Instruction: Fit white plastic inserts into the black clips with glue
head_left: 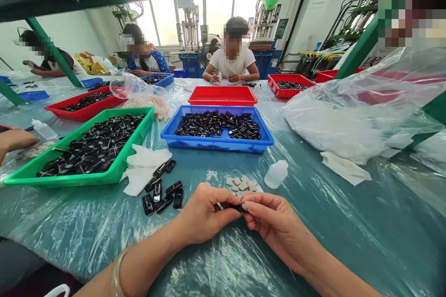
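At far left, a green tray (pixel 87 179) holds a heap of black pieces, with a crumpled white cloth (pixel 142 169) by its right edge and several loose black parts (pixel 163 199) on the plastic-covered table. The left hand (pixel 205 213) pinches a small dark piece (pixel 238 207) between thumb and forefinger; it sticks out past those fingertips towards the right. Beyond it lie white bits (pixel 212 175) and pale squares (pixel 240 183). The right hand (pixel 275 220) has thumb and forefinger closed at the piece's right end, though the fingers hide much of that contact. Farther right stands a white bottle (pixel 276 174).
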Tool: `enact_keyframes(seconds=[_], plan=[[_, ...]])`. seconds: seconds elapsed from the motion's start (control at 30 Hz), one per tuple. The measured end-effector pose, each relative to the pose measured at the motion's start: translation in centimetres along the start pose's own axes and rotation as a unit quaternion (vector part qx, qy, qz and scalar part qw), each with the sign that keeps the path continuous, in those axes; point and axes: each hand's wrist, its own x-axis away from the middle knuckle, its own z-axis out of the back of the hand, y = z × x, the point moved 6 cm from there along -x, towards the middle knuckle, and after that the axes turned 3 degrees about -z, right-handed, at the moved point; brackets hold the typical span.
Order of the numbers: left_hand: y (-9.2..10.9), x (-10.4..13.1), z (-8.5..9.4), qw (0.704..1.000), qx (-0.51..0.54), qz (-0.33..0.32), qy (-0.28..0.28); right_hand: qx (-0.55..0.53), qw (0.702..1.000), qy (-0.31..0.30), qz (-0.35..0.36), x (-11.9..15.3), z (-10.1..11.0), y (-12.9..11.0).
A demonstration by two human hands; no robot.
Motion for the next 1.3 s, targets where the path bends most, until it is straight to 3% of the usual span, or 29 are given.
enact_keyframes(seconds=[0.13,0.2,0.23,0.27,0.3,0.4,0.43,0.47,0.5,0.73,1.13,1.3], plan=[[0.3,-0.1,0.0,0.999,-0.031,-0.017,0.001,0.052,0.997,0.009,0.048,0.2,-0.1,-0.3],[0.0,-0.2,-0.1,1.000,-0.030,0.003,-0.003,0.157,0.982,0.023,0.106,0.3,-0.1,-0.8],[-0.3,-0.2,0.0,0.999,-0.026,0.019,-0.001,0.239,0.958,0.036,0.155,0.5,-0.1,-1.3],[-0.6,-0.3,0.2,0.999,-0.020,0.037,0.007,0.338,0.915,0.054,0.216,0.7,-0.3,-1.9],[-1.0,-0.3,0.4,0.998,-0.014,0.055,0.022,0.453,0.842,0.072,0.282,1.1,-0.7,-2.4],[-2.3,-0.3,1.6,0.991,0.001,0.107,0.084,0.720,0.552,0.103,0.408,1.9,-2.1,-2.1],[-2.7,-0.3,1.8,0.988,0.006,0.122,0.098,0.764,0.486,0.102,0.412,1.8,-2.3,-1.7],[-3.0,-0.3,2.0,0.985,0.011,0.135,0.106,0.790,0.447,0.100,0.408,1.7,-2.4,-1.3],[-3.2,-0.2,2.0,0.983,0.013,0.144,0.110,0.802,0.430,0.100,0.402,1.6,-2.4,-1.0],[-3.1,-0.3,1.5,0.987,-0.023,0.133,0.087,0.833,0.372,0.114,0.394,1.8,-3.0,-0.1],[-2.5,-0.3,1.4,0.987,-0.107,0.087,0.084,0.839,0.358,0.118,0.393,1.8,-3.2,0.2],[-1.7,-0.4,1.4,0.973,-0.215,0.001,0.088,0.837,0.363,0.119,0.391,1.8,-3.2,0.2]])
